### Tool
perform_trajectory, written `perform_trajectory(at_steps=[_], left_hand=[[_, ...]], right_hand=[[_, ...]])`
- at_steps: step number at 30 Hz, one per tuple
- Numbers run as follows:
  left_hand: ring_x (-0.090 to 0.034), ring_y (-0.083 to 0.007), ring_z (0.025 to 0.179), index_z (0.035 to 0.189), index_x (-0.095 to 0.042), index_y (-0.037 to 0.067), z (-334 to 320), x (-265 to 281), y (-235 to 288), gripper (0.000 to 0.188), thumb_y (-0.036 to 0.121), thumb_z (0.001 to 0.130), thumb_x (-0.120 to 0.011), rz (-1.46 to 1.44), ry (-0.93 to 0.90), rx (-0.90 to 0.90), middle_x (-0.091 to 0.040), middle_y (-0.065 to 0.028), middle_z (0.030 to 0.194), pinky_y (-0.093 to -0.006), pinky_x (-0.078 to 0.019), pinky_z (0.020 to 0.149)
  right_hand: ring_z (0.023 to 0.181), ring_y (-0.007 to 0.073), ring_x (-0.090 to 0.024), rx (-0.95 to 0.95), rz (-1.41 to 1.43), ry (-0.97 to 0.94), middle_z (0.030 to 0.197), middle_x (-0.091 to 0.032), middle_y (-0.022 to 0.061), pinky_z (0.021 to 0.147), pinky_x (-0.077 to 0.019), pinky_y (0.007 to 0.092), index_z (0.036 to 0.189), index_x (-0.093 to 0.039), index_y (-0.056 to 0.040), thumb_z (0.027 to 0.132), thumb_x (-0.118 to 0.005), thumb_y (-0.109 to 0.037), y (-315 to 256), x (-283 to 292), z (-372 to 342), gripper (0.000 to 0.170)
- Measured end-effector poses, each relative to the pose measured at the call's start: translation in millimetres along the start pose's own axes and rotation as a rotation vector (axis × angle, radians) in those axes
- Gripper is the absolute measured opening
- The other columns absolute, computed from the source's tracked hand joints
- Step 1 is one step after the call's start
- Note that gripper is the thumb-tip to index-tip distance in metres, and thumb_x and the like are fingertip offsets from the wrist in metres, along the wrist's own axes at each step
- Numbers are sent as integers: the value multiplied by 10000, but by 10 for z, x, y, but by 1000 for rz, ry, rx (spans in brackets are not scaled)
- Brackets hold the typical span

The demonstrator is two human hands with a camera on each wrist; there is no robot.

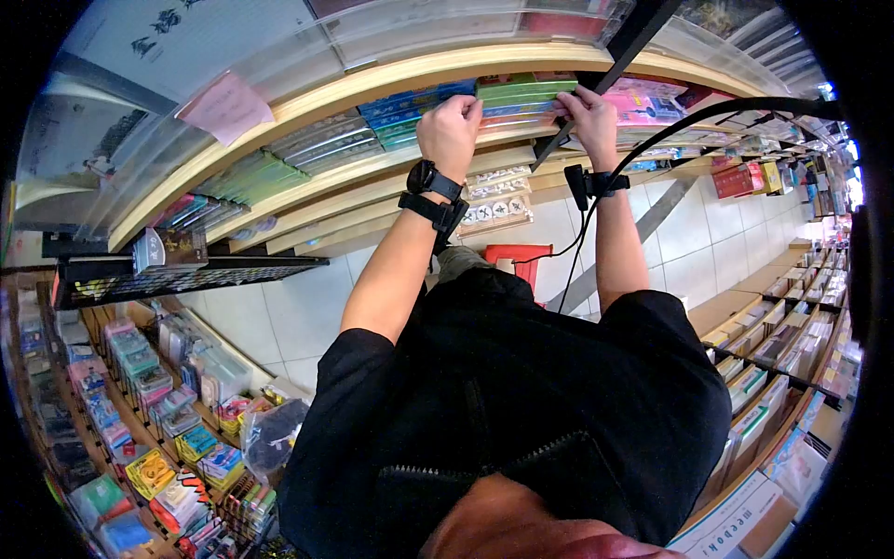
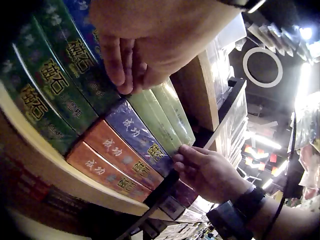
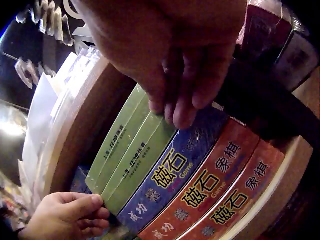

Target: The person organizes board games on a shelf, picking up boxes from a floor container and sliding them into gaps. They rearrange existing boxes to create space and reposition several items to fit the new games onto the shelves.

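Two flat green boxes [image 3: 135, 160] lie stacked on a blue magnetic chess box [image 3: 170, 175], with orange boxes [image 3: 200, 192] beneath, on a wooden shelf. My left hand [image 1: 451, 135] pinches at the left end of the green boxes, its thumb and forefinger at their corner in the right wrist view. At the opposite end, my right hand [image 1: 591, 121] has thumb and fingertips on the green boxes' edge; its other fingers curl in front of the blue box's end. The palms hide part of each end in the wrist views.
Dark green game boxes [image 2: 55, 75] stand in a stack left of the green ones. A wooden shelf board [image 1: 372, 79] runs just above the hands. A dark metal post [image 1: 643, 37] rises by the right hand, and a black cable [image 1: 689, 121] arcs past it.
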State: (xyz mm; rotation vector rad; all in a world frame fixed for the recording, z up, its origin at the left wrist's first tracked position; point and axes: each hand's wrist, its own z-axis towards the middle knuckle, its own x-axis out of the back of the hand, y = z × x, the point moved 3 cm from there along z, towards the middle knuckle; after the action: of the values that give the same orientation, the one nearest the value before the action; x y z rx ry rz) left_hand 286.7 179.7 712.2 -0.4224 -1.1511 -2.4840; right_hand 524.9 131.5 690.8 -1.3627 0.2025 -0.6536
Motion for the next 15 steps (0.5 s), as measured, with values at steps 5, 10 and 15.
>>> perform_trajectory(at_steps=[5, 10, 15], left_hand=[[-669, -218, 638, 837, -703, 38, -23, 112, -151, 191, 215, 767, -680, -48, -157, 59, -670, -125, 716, -287, -509, 568], [-655, -275, 680, 837, -703, 47, -340, 251, -571, 203, 228, 768, -645, -21, -320, 255, -661, -141, 736, -327, -506, 618], [-658, -259, 673, 863, -696, 39, -700, 510, -799, 221, 229, 797, -603, 79, -455, 375, -670, -121, 731, -315, -504, 620]], right_hand=[[667, 122, -655, -11, -46, 9, 766, -675, 119, 578, -505, 230, 1063, -595, 90, 834, -635, -128, -43, -12, -76, 319], [736, 131, -639, -57, -32, 113, 868, -669, 103, 644, -505, 213, 1149, -517, 132, 854, -627, -121, 245, -109, -373, 404], [1082, 106, -456, -381, 883, -30, 1301, -382, -18, 919, -377, 295, 1397, -259, -105, 862, -518, 17, 318, -552, -720, 607]])
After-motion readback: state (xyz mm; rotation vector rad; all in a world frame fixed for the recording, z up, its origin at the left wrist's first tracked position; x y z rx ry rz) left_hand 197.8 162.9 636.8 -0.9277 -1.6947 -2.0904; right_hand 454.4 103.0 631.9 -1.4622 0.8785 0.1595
